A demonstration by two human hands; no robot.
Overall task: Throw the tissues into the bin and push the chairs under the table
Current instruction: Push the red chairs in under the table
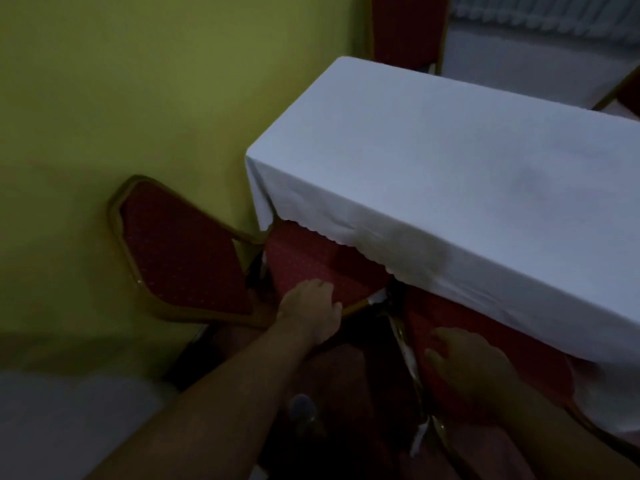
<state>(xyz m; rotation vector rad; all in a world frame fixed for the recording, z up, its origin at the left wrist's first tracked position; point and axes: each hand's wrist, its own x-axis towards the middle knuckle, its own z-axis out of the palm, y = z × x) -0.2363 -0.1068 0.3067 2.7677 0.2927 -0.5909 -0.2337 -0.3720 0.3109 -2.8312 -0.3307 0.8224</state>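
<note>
Two red chairs are being pushed in under the cloth-covered table.

The left hand (310,310) is laid flat on the seat of the left chair (311,261), fingers a little apart and clamped on nothing; the right hand (467,365) is rested on the seat of the right chair (450,327), fingers loosely together and curled slightly, also gripping nothing. Both seats are already partly hidden beneath the white tablecloth (450,174), the left chair's back (180,251) standing close to the yellow wall (121,98). No tissues and no bin are seen, so the chair step is judged to be in hand. Next, a steady forward push on both seats seems called for, with the hanging cloth kept from being dragged along.
</note>
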